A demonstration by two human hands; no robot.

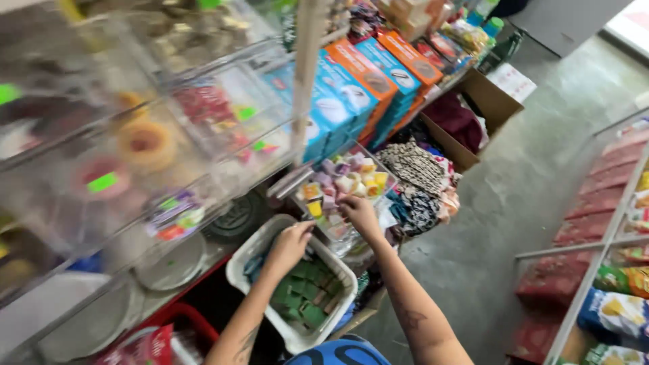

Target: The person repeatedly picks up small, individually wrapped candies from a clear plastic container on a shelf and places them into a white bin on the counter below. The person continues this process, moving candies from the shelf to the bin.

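Shop shelving crowds the aisle. 2 hands work low: left hand (291,245) curls down into the white tub (238,265) of green wrapped blocks (305,295), grip unclear; right hand (358,211) pinches small pastel packets (345,181) in the clear bin's near edge. Packets look light, crinkly, slippery; boxes (358,88) stand behind.

A grey concrete floor (534,182) is seen, with an open cardboard box (488,101) of dark cloth set on it. Uphill of that box, a shelf (433,91) is loaded with stacked blue and orange cartons (368,81). Beside the box, toward the viewer, folded patterned fabrics (420,177) are piled, and past them a clear tray (341,233) of pastel blocks is placed. Nearer than the tray, a white tub (243,260) of green squares is rested.
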